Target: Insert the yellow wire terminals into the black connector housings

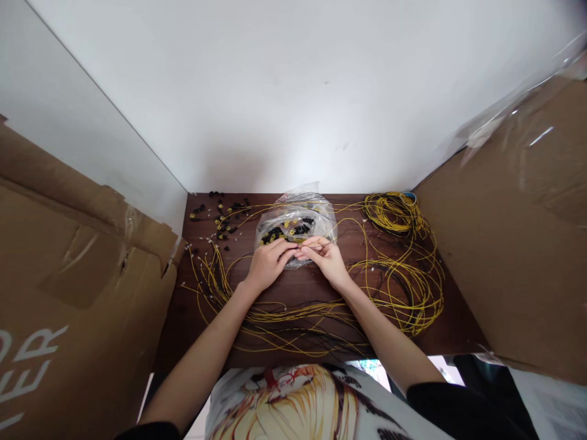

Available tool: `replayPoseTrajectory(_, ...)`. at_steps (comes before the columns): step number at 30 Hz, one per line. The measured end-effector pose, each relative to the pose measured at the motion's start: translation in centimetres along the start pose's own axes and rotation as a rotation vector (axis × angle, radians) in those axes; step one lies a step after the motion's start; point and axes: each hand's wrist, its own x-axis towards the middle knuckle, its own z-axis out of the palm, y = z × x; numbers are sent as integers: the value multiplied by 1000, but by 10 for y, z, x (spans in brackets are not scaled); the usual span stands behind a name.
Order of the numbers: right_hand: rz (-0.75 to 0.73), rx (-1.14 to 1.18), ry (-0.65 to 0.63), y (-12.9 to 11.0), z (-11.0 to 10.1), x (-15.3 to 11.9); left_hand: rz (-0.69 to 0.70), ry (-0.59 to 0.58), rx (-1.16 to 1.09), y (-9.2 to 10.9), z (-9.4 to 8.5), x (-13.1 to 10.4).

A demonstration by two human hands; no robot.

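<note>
My left hand [271, 261] and my right hand [325, 260] meet above the front of a clear plastic bag [296, 205]. Both have their fingers pinched together on a thin dark wire, and its end between the fingertips is too small to make out. Inside the bag are black and yellow connector parts [293, 229]. Below my wrists a bundle of yellow and black wires [288, 315] runs across the brown table [316, 287].
Coiled yellow wires [389, 214] lie at the back right, with looser loops [413, 299] nearer. Small black and yellow parts [224, 223] are scattered at the back left. Cardboard boxes flank the table on the left [82, 275] and right [513, 232]; a white wall [293, 91] stands behind.
</note>
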Motion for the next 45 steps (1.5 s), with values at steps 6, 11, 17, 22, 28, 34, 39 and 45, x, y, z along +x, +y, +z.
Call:
replayPoseTrajectory(6, -11, -77, 4, -1, 1, -1, -5, -19, -6, 0, 0, 0)
replayPoseTrajectory(11, 8, -39, 30, 0, 1, -1, -14, -17, -9, 2, 0, 0)
replayPoseTrajectory(17, -12, 14, 46, -1, 3, -2, -17, -12, -19, 2, 1, 1)
replayPoseTrajectory(22, -33, -85, 48, -2, 3, -3, -18, -11, -40, 1, 0, 1)
replayPoseTrajectory(28, -38, -101, 47, 0, 3, -3, -30, -34, -20, 3, -1, 1)
replayPoseTrajectory(34, -18, -19, 53, 0, 5, -3, -48, -20, -2, 4, 0, 1)
replayPoseTrajectory(39, -47, -46, 47, 0, 4, -3, -60, -33, -21, 3, 0, 1)
replayPoseTrajectory(45, -62, -124, 22, 2, 3, -5, -55, -42, -42, 3, -1, 1)
